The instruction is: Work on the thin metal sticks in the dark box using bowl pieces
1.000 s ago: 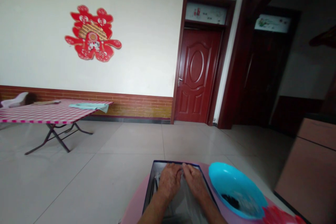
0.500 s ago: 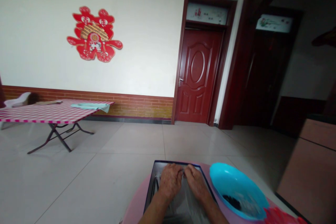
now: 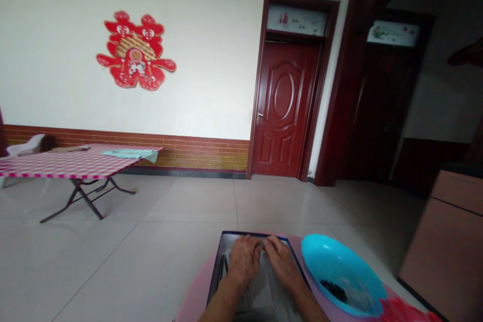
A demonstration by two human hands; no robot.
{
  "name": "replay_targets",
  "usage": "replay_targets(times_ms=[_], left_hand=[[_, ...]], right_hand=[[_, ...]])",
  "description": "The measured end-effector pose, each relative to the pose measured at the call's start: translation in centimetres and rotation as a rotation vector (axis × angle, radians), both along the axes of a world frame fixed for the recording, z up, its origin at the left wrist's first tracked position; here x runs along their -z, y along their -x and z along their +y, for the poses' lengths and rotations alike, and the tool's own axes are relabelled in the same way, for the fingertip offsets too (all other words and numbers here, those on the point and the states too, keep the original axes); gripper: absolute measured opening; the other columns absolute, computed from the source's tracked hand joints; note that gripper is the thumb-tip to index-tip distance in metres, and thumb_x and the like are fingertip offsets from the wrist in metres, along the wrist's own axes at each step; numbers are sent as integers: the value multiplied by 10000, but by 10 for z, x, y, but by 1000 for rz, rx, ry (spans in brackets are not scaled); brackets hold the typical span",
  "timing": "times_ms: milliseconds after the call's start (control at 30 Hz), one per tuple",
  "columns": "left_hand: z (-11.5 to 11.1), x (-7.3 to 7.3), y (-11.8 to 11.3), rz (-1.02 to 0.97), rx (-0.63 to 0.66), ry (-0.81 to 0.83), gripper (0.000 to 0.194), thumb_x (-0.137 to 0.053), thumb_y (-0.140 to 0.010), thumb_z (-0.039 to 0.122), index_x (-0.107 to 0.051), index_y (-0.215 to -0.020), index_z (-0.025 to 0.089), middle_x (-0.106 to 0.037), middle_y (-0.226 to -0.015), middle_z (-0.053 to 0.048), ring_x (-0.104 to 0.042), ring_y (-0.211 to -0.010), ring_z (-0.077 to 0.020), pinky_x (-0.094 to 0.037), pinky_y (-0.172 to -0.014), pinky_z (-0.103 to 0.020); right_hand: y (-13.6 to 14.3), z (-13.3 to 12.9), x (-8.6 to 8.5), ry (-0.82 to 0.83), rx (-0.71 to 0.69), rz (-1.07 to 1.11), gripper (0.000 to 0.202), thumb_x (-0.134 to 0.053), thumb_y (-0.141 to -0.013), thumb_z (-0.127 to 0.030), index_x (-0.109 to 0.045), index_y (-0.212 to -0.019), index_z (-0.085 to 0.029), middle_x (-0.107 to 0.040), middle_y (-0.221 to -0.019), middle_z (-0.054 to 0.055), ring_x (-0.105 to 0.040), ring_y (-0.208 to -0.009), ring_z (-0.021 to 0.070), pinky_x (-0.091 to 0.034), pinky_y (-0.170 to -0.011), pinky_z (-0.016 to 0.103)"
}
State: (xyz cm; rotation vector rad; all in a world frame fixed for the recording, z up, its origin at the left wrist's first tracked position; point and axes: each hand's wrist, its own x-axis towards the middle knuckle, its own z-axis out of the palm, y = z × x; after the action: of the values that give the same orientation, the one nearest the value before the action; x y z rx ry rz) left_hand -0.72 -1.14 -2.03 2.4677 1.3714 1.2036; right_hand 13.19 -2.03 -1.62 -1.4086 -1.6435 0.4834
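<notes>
My left hand and my right hand meet above a shallow box with a dark blue rim. Their fingers are closed in a pinch, the fingertips almost touching. Between them hangs a clear plastic bag, its lower part trailing down over the box. Dark thin sticks lie inside the box along its left side, partly covered by my left hand. What the fingertips pinch besides the plastic is too small to make out.
The box stands on a pink round table. A blue basin on the right holds a black item and clear plastic. Red material lies beside it. A checked folding table stands far left, and a cabinet at right.
Both hands stay nearly in place over the box, with only a slight shift of the fingers at the plastic.
</notes>
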Motion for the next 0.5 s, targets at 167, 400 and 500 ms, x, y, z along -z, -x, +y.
replay_targets(times_ms=[167, 400, 500], left_hand=[[0, 4, -1, -9, 12, -29, 238, -446, -842, 167, -678, -879, 208, -688, -838, -47, -608, -816, -205, -455, -784, -336], [3, 6, -1, 7, -10, -14, 226, -456, -832, 169, -674, -883, 199, -684, -832, -53, -612, -813, -203, -468, -771, -328], [3, 6, 0, 5, 9, -14, 228, -450, -834, 167, -673, -868, 200, -683, -819, -52, -613, -806, -204, -471, -763, -333]], right_hand=[[2, 0, 1, 8, 35, 0, 395, -352, -833, -486, -586, -652, -223, -665, -671, 41, -583, -668, 180, -431, -636, 271], [1, -2, -3, 15, 72, 25, 340, -355, -833, -440, -601, -716, -235, -682, -730, 43, -601, -715, 193, -439, -649, 277], [1, -2, -1, 11, 24, 9, 288, -377, -819, -421, -567, -711, -233, -666, -724, 35, -590, -697, 184, -435, -643, 270]])
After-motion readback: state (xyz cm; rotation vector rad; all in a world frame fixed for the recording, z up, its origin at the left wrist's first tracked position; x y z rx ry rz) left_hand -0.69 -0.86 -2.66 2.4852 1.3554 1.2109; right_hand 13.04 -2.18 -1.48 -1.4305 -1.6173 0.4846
